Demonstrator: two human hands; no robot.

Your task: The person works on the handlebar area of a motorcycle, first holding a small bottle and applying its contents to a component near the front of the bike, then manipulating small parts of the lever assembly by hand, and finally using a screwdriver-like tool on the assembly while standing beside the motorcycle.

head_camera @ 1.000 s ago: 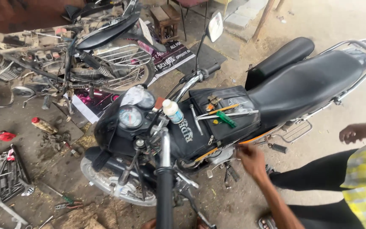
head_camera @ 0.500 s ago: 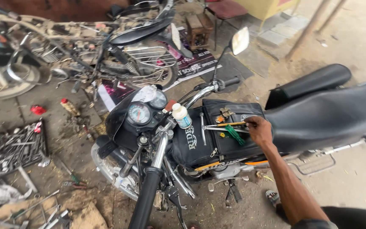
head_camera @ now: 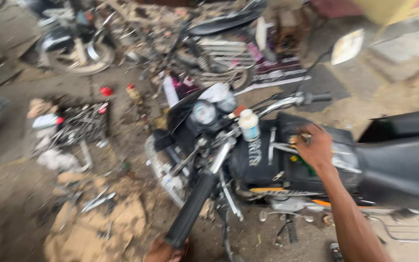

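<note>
Resting curled on the tools (head_camera: 287,145) atop the black tank (head_camera: 267,165), right hand (head_camera: 316,145); grip unclear.

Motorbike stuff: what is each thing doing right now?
Motorbike: upright, parked on dirt.
White bottle: standing upright by the handlebar, capped.
Right hand: resting on tools lying on the tank.
Left hand: at the near grip, mostly out of view.
Mirror: attached, tilted up.
</note>
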